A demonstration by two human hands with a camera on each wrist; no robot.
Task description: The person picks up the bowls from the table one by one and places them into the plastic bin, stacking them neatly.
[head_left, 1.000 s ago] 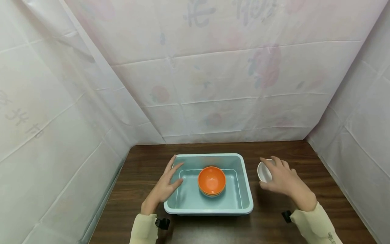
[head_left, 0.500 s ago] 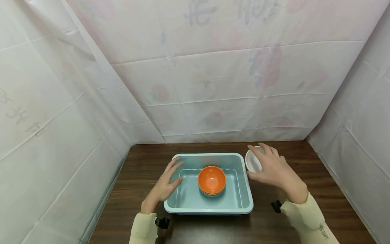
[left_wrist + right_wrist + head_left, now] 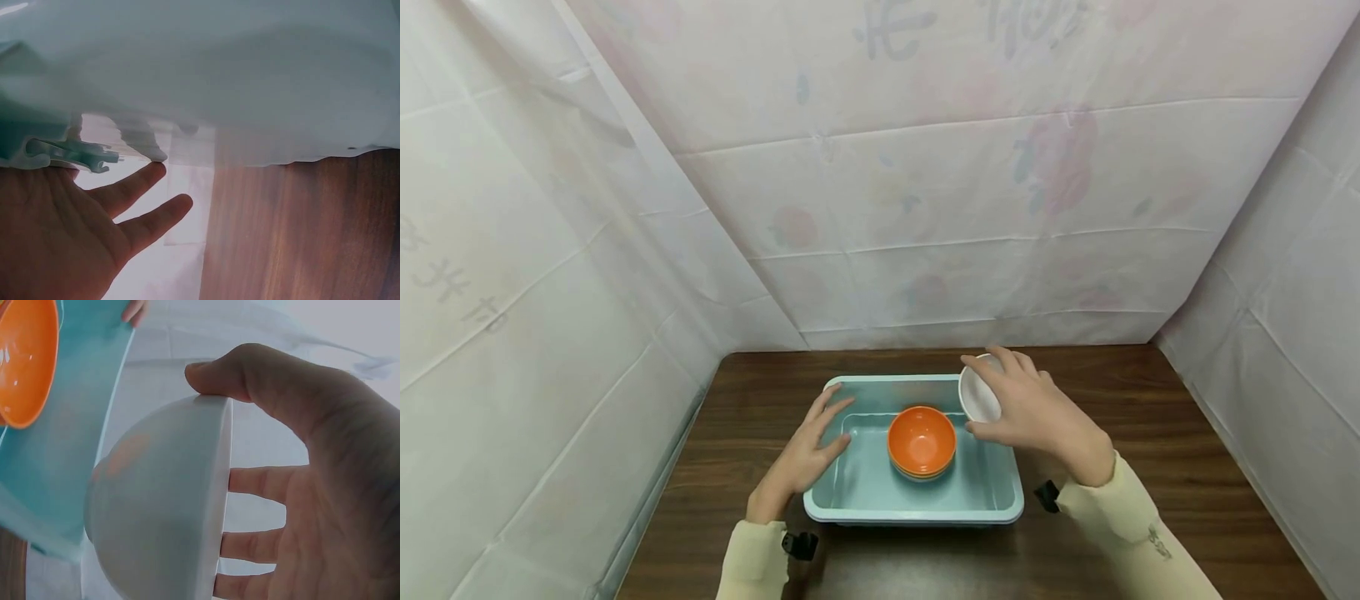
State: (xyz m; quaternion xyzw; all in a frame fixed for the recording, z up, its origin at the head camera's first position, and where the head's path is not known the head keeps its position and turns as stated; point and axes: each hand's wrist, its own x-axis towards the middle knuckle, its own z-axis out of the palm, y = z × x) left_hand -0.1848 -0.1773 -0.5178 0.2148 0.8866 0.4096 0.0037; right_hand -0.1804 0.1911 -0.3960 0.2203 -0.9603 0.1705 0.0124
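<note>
A white bowl point(image 3: 978, 395) is gripped by its rim in my right hand point(image 3: 1030, 412), tilted, over the right side of the light blue basin point(image 3: 917, 517). In the right wrist view the thumb and fingers span the rim of the white bowl point(image 3: 162, 500). Inside the basin stands a stack of bowls, an orange bowl point(image 3: 922, 442) on top; the ones beneath show only as thin rims. My left hand point(image 3: 808, 450) rests at the basin's left rim, fingers spread. The left wrist view shows the left hand point(image 3: 69, 231) against the basin's side point(image 3: 281, 94).
The basin stands on a dark brown wooden table point(image 3: 737, 433). White printed sheets point(image 3: 925, 208) hang behind and on both sides of the table. A black wrist camera point(image 3: 801, 547) sits on the left cuff, and another point(image 3: 1047, 496) on the right.
My right hand has carried the white bowl up off the table and leftward, from right of the basin to above its right side. The left hand and the stacked bowls have stayed in place.
</note>
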